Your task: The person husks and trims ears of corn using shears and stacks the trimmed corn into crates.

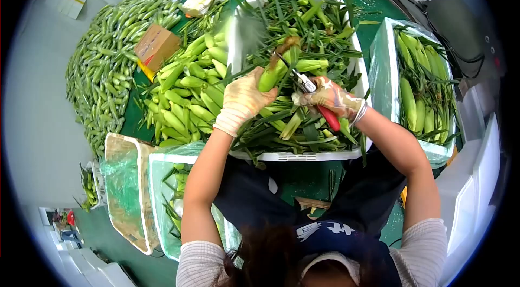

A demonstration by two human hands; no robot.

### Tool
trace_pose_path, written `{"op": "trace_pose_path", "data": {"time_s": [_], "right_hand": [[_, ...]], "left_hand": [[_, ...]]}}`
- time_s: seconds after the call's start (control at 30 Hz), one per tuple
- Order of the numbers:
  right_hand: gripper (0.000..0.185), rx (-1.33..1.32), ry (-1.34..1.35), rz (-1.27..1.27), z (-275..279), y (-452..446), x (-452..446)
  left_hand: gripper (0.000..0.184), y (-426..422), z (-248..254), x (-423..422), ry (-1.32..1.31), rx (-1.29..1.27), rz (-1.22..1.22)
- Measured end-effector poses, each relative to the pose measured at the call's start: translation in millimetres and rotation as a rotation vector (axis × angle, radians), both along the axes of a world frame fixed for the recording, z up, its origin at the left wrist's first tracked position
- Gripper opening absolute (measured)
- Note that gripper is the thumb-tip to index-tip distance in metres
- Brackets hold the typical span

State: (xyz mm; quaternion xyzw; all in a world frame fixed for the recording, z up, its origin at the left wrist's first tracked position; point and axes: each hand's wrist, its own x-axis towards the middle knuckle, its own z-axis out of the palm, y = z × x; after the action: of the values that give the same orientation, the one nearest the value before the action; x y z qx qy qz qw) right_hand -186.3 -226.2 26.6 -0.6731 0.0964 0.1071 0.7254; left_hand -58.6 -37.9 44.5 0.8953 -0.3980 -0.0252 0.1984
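Observation:
My left hand, in a pale striped glove, is closed around a green corn ear with brown silk at its upper end. In a patterned glove, my right hand grips pruning shears with a red handle. Their metal blades lie beside the silk end of the ear. Both hands are over a white crate full of green leaves and husk scraps. A pile of corn ears lies just left of the crate.
Far left is a large heap of wrapped ears, with a cardboard box at its right. A lined crate of corn stands right. Lined crates stand lower left. A white bundle lies behind the pile.

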Motion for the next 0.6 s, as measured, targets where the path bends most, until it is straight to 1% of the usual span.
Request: {"op": "trace_pose_path", "data": {"time_s": [0.03, 0.07, 0.1, 0.13, 0.17, 0.2, 0.23, 0.27, 0.3, 0.33, 0.37, 0.43, 0.47, 0.5, 0.57, 0.6], "right_hand": [[0.02, 0.185, 0.042, -0.064, -10, -3, -5], [0.021, 0.261, 0.087, -0.109, -10, -9, -9], [0.023, 0.333, 0.127, -0.152, -10, -16, -11], [0.025, 0.472, 0.199, -0.158, -17, -23, -14], [0.026, 0.217, 0.172, -0.077, -14, -29, -17], [0.035, 0.128, 0.158, -0.048, -14, -23, -20], [0.045, 0.043, 0.15, -0.02, -17, -13, -28], [0.066, -0.046, 0.056, 0.025, -48, -6, -34], [0.08, -0.157, 0.043, 0.071, -39, 10, -42], [0.083, -0.325, 0.056, 0.107, -43, 23, -48], [0.086, -0.499, 0.068, 0.141, -47, 31, -52], [0.089, -0.584, 0.175, 0.134, -52, 43, -47], [0.088, -0.586, 0.174, 0.039, -45, 49, -44], [0.102, -0.404, 0.096, 0.058, -52, 46, -38], [0.117, -0.676, 0.208, -0.082, -47, 48, -19], [0.125, -0.596, 0.086, -0.128, -47, 50, -5]], "left_hand": [[0.06, -3, 2, 1, 0.059, 0.004, 0.006], [0.062, -3, -5, 4, 0.015, -0.036, 0.023], [0.063, -4, 2, 4, 0.094, -0.021, 0.088], [0.06, 1, -24, 21, 0.576, -0.475, 0.089], [0.055, 1, -23, 28, 0.608, -0.635, 0.059], [0.049, 1, -23, 35, 0.637, -0.79, 0.016], [0.044, 3, -24, 50, 0.55, -0.752, 0.251], [0.043, 1, -24, 55, 0.728, -1.068, 0.342], [0.042, -2, -24, 62, 0.903, -1.384, 0.429], [0.034, -5, -33, 79, 1.015, -1.562, 0.559], [0.034, -6, -31, 82, 1.017, -1.57, 0.554], [0.029, -9, -23, 83, 1.148, -1.718, 0.933], [0.029, -7, -32, 85, 1.056, -1.705, 0.934], [0.029, -4, -41, 86, 1.06, -1.702, 0.936], [0.031, -2, -48, 83, 1.22, -1.832, 0.913], [0.033, -4, -40, 70, 1.235, -1.76, 0.953]]}}
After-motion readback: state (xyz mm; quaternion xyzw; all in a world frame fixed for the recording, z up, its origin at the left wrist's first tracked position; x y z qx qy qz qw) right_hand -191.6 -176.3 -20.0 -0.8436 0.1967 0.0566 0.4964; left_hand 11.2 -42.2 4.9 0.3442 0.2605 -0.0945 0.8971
